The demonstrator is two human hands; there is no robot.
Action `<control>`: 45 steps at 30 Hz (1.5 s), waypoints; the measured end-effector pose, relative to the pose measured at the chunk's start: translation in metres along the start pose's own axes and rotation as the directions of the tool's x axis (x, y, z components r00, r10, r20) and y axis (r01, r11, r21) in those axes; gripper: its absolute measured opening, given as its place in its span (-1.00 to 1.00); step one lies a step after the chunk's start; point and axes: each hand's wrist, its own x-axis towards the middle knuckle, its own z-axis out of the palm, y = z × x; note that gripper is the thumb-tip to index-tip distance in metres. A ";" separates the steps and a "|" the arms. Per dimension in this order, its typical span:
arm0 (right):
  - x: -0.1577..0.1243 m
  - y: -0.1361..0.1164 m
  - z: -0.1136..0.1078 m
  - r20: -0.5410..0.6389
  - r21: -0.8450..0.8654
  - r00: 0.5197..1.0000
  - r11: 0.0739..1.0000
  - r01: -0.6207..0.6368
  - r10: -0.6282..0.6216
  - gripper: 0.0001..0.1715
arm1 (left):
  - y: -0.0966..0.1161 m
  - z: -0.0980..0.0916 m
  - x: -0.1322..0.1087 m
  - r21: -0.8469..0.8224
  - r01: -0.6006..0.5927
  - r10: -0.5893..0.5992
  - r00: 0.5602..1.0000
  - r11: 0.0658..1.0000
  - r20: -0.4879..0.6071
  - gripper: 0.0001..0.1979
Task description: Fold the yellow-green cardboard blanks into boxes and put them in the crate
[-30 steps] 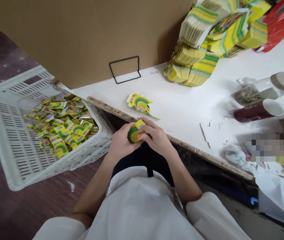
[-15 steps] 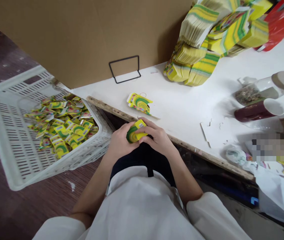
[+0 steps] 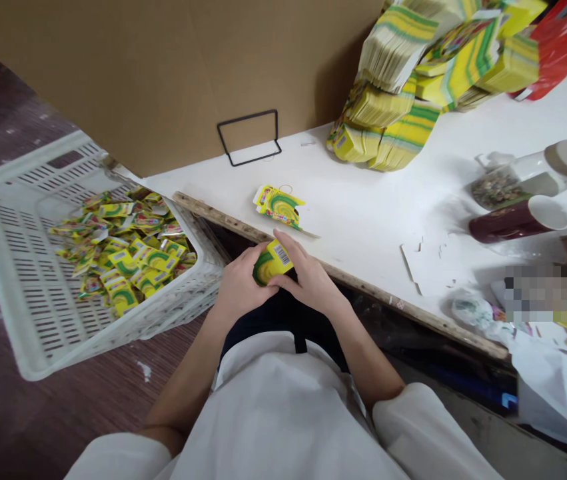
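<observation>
A small yellow-and-green printed carton [image 3: 274, 262] with a barcode is between my hands, just off the table's front edge. My left hand [image 3: 241, 281] is closed around its left side. On the other side, my right hand [image 3: 308, 277] grips it with thumb below and fingers along the far edge. Beyond them on the white table lies a flattened carton of the same print [image 3: 279, 207]. To the left, a white plastic basket [image 3: 28, 293] holds a heap of small yellow-green cartons [image 3: 128, 257].
Bundled stacks of flat cartons [image 3: 388, 127] stand at the table's back. A large cardboard box [image 3: 163, 73] with a black wire frame [image 3: 248, 162] borders the left. At right are a glass jar [image 3: 533, 175], a maroon mug [image 3: 508, 220] and a red bag [image 3: 563, 53].
The right-hand fingers have shifted from across the carton's face to its far edge, so more of the barcode side shows. The left hand stays nearly in place.
</observation>
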 end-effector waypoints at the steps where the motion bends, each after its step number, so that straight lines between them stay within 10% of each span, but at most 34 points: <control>1: -0.001 0.001 0.001 -0.013 0.040 1.000 0.999 0.012 -0.011 -0.04 | 0.001 0.000 0.000 -0.014 -0.005 0.005 1.000 1.000 -0.003 -0.37; 14: 0.011 0.006 0.013 -0.155 0.102 0.984 0.992 -0.072 0.087 -0.40 | -0.021 -0.009 -0.013 0.002 0.124 -0.123 0.987 0.992 -0.106 -0.40; 17: 0.029 0.026 -0.003 -0.303 -0.021 0.939 0.983 -0.180 0.165 -0.55 | -0.053 -0.043 -0.018 0.096 0.285 -0.198 0.835 0.954 -0.514 -0.25; 20: 0.055 0.043 -0.014 -0.393 -0.230 0.879 0.897 -0.378 0.269 -0.68 | -0.075 -0.065 -0.022 0.153 0.341 -0.161 0.735 0.928 -0.659 0.01; 24: 0.082 0.057 -0.009 -0.387 -0.409 0.829 0.730 -0.547 0.404 -0.69 | -0.068 -0.047 -0.023 0.041 0.278 -0.217 0.825 0.960 -0.522 -0.06; 32: 0.076 0.070 -0.001 -0.420 -0.420 0.850 0.762 -0.493 0.319 -0.77 | -0.035 -0.005 -0.010 -0.136 0.153 -0.182 0.955 0.979 -0.234 -0.48; 45: 0.070 0.052 -0.006 -0.431 -0.200 0.824 0.851 -0.485 0.368 -0.72 | -0.020 0.010 -0.014 -0.369 0.214 -0.237 0.971 0.904 -0.018 -0.61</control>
